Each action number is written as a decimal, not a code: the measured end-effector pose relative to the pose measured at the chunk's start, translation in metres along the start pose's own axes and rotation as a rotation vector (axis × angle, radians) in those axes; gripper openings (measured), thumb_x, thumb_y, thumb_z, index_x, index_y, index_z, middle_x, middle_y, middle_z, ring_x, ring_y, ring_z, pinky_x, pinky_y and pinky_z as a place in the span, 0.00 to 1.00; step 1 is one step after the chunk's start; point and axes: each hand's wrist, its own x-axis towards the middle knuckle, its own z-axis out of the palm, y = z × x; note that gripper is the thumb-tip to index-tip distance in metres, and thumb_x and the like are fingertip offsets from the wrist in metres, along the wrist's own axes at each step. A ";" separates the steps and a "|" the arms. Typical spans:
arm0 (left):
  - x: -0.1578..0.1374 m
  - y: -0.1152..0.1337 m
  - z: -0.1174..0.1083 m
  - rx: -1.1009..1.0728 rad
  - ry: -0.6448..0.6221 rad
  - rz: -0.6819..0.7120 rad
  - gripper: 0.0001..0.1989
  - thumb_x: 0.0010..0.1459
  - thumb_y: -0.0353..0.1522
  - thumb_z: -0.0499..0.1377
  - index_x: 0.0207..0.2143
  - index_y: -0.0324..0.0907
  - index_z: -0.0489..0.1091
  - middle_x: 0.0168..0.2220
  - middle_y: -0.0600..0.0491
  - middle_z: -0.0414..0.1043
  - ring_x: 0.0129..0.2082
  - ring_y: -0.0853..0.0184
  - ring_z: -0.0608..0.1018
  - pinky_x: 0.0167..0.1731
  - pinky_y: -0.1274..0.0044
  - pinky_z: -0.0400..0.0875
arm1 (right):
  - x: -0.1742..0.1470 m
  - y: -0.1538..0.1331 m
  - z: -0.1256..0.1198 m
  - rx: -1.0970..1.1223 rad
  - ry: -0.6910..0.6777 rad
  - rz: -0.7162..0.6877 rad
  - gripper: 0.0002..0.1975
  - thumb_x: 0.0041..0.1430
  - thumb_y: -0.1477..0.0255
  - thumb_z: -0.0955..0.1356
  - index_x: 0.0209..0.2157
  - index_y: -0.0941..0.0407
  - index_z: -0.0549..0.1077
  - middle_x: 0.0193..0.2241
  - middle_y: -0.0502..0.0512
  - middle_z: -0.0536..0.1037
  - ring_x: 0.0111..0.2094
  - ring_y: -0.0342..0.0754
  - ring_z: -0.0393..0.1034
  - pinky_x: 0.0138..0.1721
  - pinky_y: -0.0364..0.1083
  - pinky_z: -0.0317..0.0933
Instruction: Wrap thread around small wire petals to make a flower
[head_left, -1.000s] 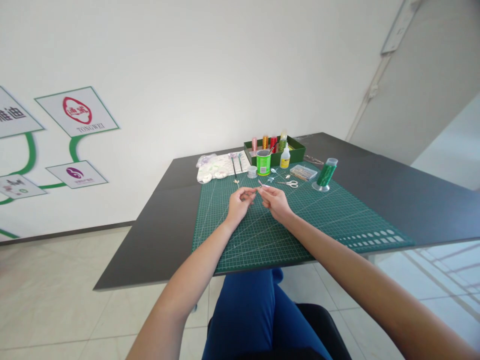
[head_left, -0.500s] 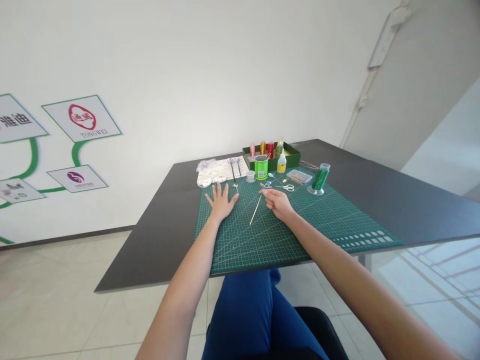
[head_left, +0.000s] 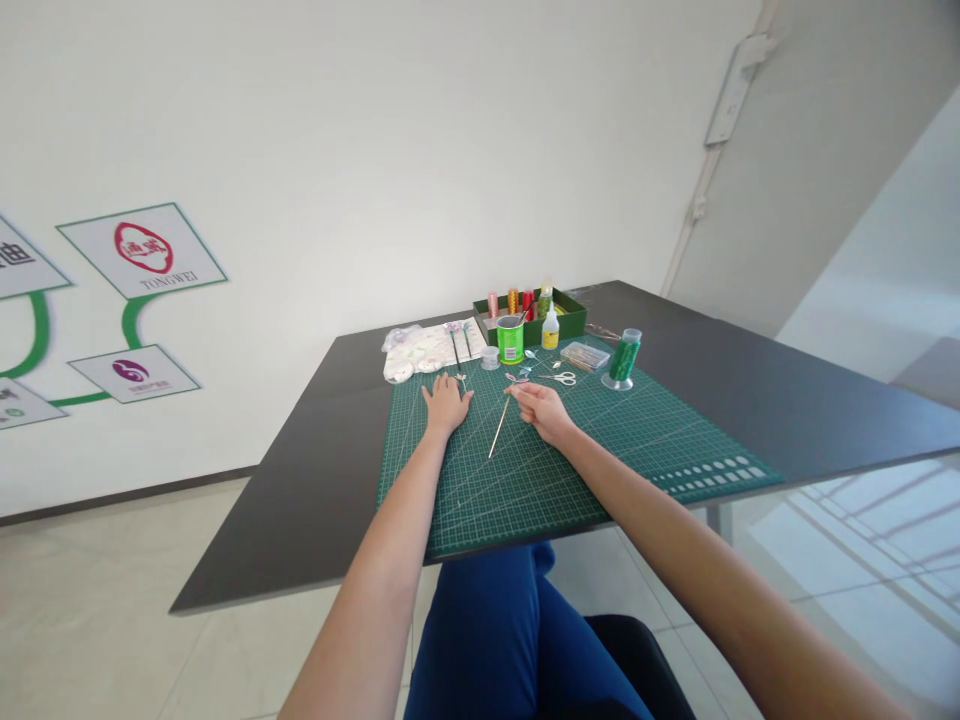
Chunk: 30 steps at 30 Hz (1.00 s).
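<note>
My right hand (head_left: 544, 411) is closed in a pinch on the top end of a thin pale metallic stick (head_left: 499, 428), which slants down to the left over the green cutting mat (head_left: 517, 500). Just beyond those fingertips show small pinkish petal pieces (head_left: 514, 378); whether they join the stick I cannot tell. Flat on the mat rests my left hand (head_left: 447, 408), its thumb apart and the other fingers stretched forward. A small pale flower piece on a stem (head_left: 461, 379) lies by its fingertips. Scissors with white handles (head_left: 565, 379) lie beyond my right hand.
At the back stand a green can (head_left: 511, 340), a glue bottle (head_left: 550, 328) and a green box (head_left: 576, 320) with thread spools. A green thread spool (head_left: 624, 360) and a clear case (head_left: 585, 356) are at right. A white cloth (head_left: 420, 350) lies at back left.
My left hand's fingers were spread wide and are now closer together, nearer the small flower piece. My right hand keeps its pinch on the stick. The whole view has shifted slightly.
</note>
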 end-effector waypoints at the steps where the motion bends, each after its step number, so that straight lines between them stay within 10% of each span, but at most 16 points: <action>1: 0.003 0.001 0.000 -0.007 0.012 -0.012 0.14 0.66 0.39 0.54 0.49 0.41 0.67 0.65 0.35 0.60 0.68 0.48 0.59 0.65 0.47 0.44 | 0.000 0.000 0.000 -0.004 -0.004 -0.001 0.22 0.40 0.55 0.78 0.29 0.58 0.76 0.14 0.39 0.51 0.17 0.35 0.39 0.16 0.40 0.36; 18: 0.012 -0.017 0.003 -0.172 0.121 -0.206 0.08 0.65 0.28 0.51 0.40 0.41 0.70 0.48 0.43 0.74 0.52 0.59 0.75 0.59 0.64 0.61 | -0.001 0.000 0.000 0.006 -0.025 0.018 0.22 0.42 0.56 0.78 0.30 0.59 0.77 0.16 0.39 0.52 0.17 0.35 0.39 0.17 0.41 0.35; 25: 0.011 -0.012 0.003 -0.153 0.055 -0.149 0.20 0.62 0.40 0.60 0.54 0.45 0.68 0.71 0.40 0.50 0.72 0.47 0.50 0.65 0.44 0.42 | -0.003 -0.001 0.002 -0.024 -0.044 0.025 0.23 0.41 0.55 0.79 0.30 0.60 0.78 0.15 0.39 0.53 0.17 0.35 0.40 0.16 0.40 0.37; 30: 0.016 -0.011 0.006 -0.161 0.052 -0.133 0.08 0.62 0.37 0.60 0.42 0.45 0.73 0.68 0.43 0.58 0.71 0.50 0.53 0.65 0.45 0.43 | -0.003 0.000 0.002 -0.023 -0.049 0.014 0.24 0.40 0.54 0.79 0.31 0.59 0.78 0.16 0.39 0.53 0.17 0.35 0.39 0.16 0.40 0.36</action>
